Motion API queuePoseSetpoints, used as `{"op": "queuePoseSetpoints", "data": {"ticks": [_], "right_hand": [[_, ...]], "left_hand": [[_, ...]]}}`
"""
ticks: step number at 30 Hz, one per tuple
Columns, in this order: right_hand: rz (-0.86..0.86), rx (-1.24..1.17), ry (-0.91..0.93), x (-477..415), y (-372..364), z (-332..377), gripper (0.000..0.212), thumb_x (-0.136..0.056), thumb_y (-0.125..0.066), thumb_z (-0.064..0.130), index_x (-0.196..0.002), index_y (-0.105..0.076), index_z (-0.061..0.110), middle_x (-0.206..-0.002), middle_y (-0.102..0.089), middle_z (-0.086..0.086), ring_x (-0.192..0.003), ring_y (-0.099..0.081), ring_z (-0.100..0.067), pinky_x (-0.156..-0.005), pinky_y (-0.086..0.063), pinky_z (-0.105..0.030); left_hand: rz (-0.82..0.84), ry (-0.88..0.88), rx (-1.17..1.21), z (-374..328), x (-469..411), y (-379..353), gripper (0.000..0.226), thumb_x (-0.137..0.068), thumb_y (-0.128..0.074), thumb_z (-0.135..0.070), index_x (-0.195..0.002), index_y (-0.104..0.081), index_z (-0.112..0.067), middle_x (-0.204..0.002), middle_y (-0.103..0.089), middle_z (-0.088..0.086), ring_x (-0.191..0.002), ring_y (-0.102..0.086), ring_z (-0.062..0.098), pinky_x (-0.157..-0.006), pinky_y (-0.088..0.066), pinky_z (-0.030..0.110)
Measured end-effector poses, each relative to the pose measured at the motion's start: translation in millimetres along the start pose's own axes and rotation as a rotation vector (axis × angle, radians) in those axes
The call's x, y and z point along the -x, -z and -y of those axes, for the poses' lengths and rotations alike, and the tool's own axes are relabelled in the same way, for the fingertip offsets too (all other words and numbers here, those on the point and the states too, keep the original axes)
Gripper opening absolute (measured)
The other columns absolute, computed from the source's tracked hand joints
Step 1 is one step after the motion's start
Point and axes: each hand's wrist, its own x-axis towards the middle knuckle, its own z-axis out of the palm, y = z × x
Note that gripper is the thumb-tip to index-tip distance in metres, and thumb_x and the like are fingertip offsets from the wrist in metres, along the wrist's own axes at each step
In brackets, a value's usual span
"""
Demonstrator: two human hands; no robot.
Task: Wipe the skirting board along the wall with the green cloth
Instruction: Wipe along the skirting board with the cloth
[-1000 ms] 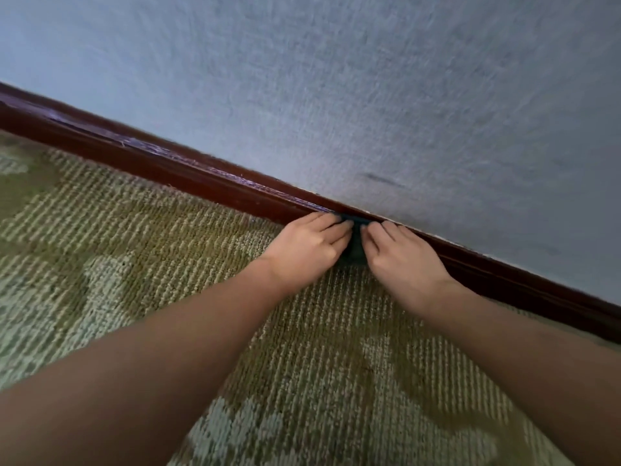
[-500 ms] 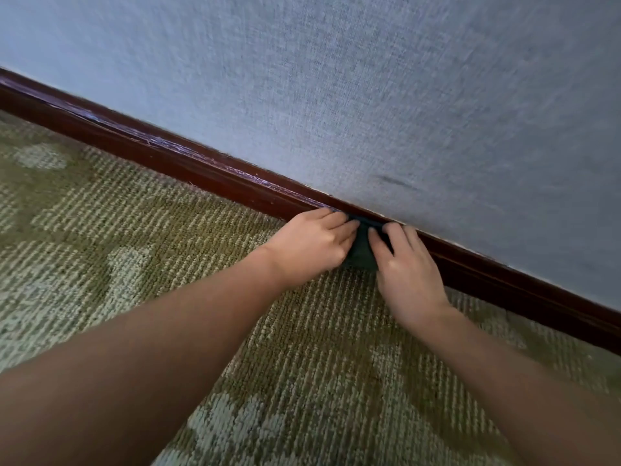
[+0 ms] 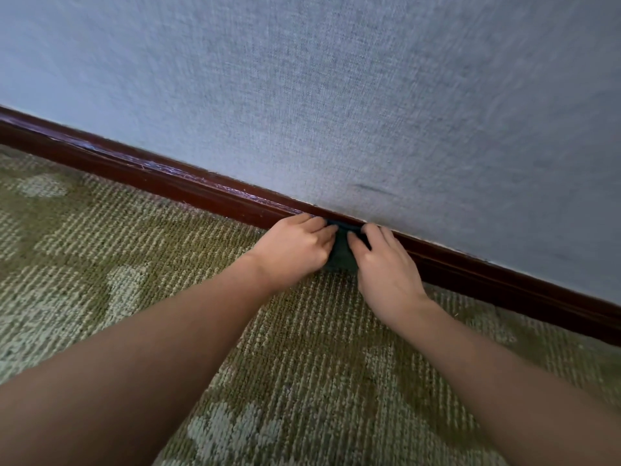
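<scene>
Light is soft and even, with no hard shadows. The wall (image 3: 336, 95) above the skirting board (image 3: 201, 193) reads pale blue-grey, dimmer toward its upper left. A thin sheen runs along the board's top edge, left of the left hand (image 3: 295, 250). The cloth (image 3: 341, 255), between that hand and the right hand (image 3: 386, 269), sits almost black in shade. Carpet (image 3: 319, 331) weave below the board is crisp; the wall's outer edges smear, and the forearms swell toward the bottom.
</scene>
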Motion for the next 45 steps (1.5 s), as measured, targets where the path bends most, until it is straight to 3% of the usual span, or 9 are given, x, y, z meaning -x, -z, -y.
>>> {"op": "queuePoseSetpoints", "data": {"ticks": [5,12,16,18,31,37,40,43,45], "right_hand": [[0.044,-0.006,-0.008,-5,6,8,0.053,-0.087,-0.049,0.000,-0.137,-0.033,0.007,-0.131,-0.034,-0.008,-0.119,-0.032,-0.024,-0.101,-0.029,-0.031],[0.061,-0.018,0.006,-10,12,12,0.055,-0.085,-0.049,-0.001,-0.137,-0.033,0.008,-0.129,-0.034,-0.009,-0.118,-0.031,-0.024,-0.099,-0.029,-0.030],[0.072,-0.031,0.011,-12,11,14,0.057,-0.086,-0.048,-0.001,-0.139,-0.031,0.007,-0.129,-0.034,-0.008,-0.119,-0.030,-0.023,-0.101,-0.029,-0.031],[0.068,-0.047,0.008,-13,10,14,0.055,-0.086,-0.048,-0.002,-0.138,-0.032,0.007,-0.129,-0.034,-0.008,-0.119,-0.030,-0.023,-0.101,-0.030,-0.031],[0.081,-0.046,0.012,-13,11,15,0.054,-0.088,-0.046,0.001,-0.139,-0.031,0.008,-0.130,-0.033,-0.007,-0.119,-0.030,-0.022,-0.099,-0.031,-0.029],[0.090,-0.042,0.003,-13,12,16,0.051,-0.089,-0.044,0.002,-0.138,-0.032,0.007,-0.130,-0.032,-0.009,-0.119,-0.030,-0.023,-0.100,-0.031,-0.030],[0.094,-0.042,0.006,-13,13,16,0.051,-0.090,-0.043,0.002,-0.138,-0.031,0.007,-0.129,-0.032,-0.009,-0.119,-0.029,-0.022,-0.100,-0.031,-0.030],[0.102,-0.040,0.006,-14,14,16,0.051,-0.090,-0.043,0.002,-0.139,-0.030,0.008,-0.130,-0.031,-0.008,-0.120,-0.029,-0.023,-0.100,-0.031,-0.029],[0.103,-0.043,0.001,-14,14,17,0.051,-0.089,-0.044,0.002,-0.138,-0.031,0.008,-0.129,-0.031,-0.008,-0.119,-0.029,-0.023,-0.098,-0.031,-0.029]], "left_hand": [[0.037,0.024,-0.042,4,3,2,0.031,-0.063,-0.075,-0.014,-0.093,-0.075,-0.013,-0.102,-0.071,0.000,-0.093,-0.066,0.015,-0.077,-0.054,0.026],[0.102,0.080,-0.110,8,7,1,0.041,-0.085,-0.053,-0.009,-0.125,-0.056,-0.008,-0.133,-0.053,0.005,-0.120,-0.049,0.019,-0.099,-0.042,0.032],[0.059,0.061,-0.066,13,11,7,0.036,-0.058,-0.078,-0.012,-0.094,-0.075,-0.012,-0.102,-0.071,0.000,-0.092,-0.066,0.014,-0.077,-0.055,0.026],[0.055,0.063,-0.035,12,11,6,0.036,-0.052,-0.081,-0.012,-0.088,-0.076,-0.012,-0.096,-0.073,-0.001,-0.087,-0.068,0.013,-0.074,-0.056,0.025],[0.076,0.078,0.005,9,13,5,0.037,-0.056,-0.079,-0.019,-0.092,-0.076,-0.018,-0.102,-0.071,-0.005,-0.091,-0.066,0.009,-0.077,-0.054,0.021],[0.067,0.113,-0.008,4,13,4,0.036,-0.064,-0.075,-0.021,-0.099,-0.074,-0.018,-0.109,-0.069,-0.005,-0.099,-0.064,0.010,-0.082,-0.052,0.021],[0.081,0.110,-0.049,4,13,1,0.038,-0.074,-0.067,-0.018,-0.111,-0.068,-0.015,-0.121,-0.063,-0.002,-0.110,-0.059,0.013,-0.091,-0.048,0.023],[0.070,0.135,-0.046,2,12,4,0.036,-0.064,-0.075,-0.021,-0.100,-0.073,-0.018,-0.109,-0.069,-0.004,-0.102,-0.064,0.011,-0.084,-0.052,0.021],[0.100,0.146,-0.061,1,12,3,0.036,-0.074,-0.068,-0.022,-0.109,-0.069,-0.018,-0.118,-0.064,-0.005,-0.110,-0.059,0.011,-0.089,-0.049,0.022]]}}
